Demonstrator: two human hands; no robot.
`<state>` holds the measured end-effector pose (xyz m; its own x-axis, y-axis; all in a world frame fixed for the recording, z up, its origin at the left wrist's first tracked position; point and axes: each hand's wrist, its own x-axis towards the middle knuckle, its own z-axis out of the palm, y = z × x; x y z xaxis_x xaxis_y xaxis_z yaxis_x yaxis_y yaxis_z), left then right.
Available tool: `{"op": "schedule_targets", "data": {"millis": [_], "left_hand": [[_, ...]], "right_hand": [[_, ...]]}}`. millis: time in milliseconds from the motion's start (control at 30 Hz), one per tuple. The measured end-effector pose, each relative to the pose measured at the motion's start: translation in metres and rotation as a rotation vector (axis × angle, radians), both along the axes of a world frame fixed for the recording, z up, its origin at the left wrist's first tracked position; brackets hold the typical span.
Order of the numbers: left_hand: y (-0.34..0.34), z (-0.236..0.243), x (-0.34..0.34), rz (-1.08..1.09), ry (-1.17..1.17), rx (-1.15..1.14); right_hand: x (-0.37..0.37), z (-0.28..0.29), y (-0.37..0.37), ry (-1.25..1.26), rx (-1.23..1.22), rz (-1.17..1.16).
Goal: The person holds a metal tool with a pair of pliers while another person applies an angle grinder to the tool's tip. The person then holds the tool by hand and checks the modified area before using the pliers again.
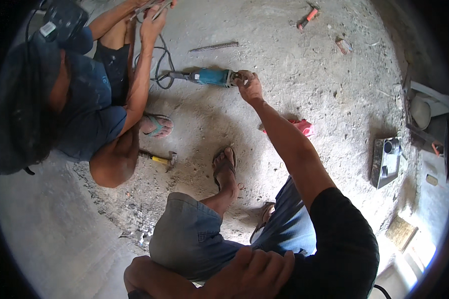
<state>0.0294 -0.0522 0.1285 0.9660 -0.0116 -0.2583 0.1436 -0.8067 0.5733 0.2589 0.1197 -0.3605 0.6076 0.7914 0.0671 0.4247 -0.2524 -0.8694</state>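
Observation:
A teal angle grinder (pixel 215 76) lies on the rough concrete floor in front of me, its dark cable trailing left. My right hand (pixel 249 85) reaches out and closes around the grinder's head; the fingertips are partly hidden. Close to my body, my left hand (pixel 257 271) rests against my dark clothing with its fingers laid down and nothing visible in it. Beneath my right forearm lies a red object (pixel 304 128), partly covered, whose kind I cannot make out.
A co-worker (pixel 92 99) crouches at the left, hands near the cable (pixel 165 60). On the floor lie a yellow-handled hammer (pixel 160 159), a metal rod (pixel 214 46), a red-handled tool (pixel 309 19) and a brick fragment (pixel 343 47). A metal box-like item (pixel 386 162) stands right.

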Motion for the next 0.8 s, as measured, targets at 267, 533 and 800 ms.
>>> {"op": "schedule_targets", "data": {"millis": [267, 533, 800], "left_hand": [[0.006, -0.003, 0.012, -0.014, 0.125, -0.101], [0.015, -0.005, 0.024, -0.027, 0.240, -0.174], [0.019, -0.007, 0.032, -0.038, 0.300, -0.220]], "right_hand": [[-0.011, 0.005, -0.002, 0.138, 0.024, -0.082], [-0.023, 0.003, -0.003, 0.238, 0.156, -0.206], [-0.012, -0.024, 0.009, 0.213, 0.131, -0.124]]}}
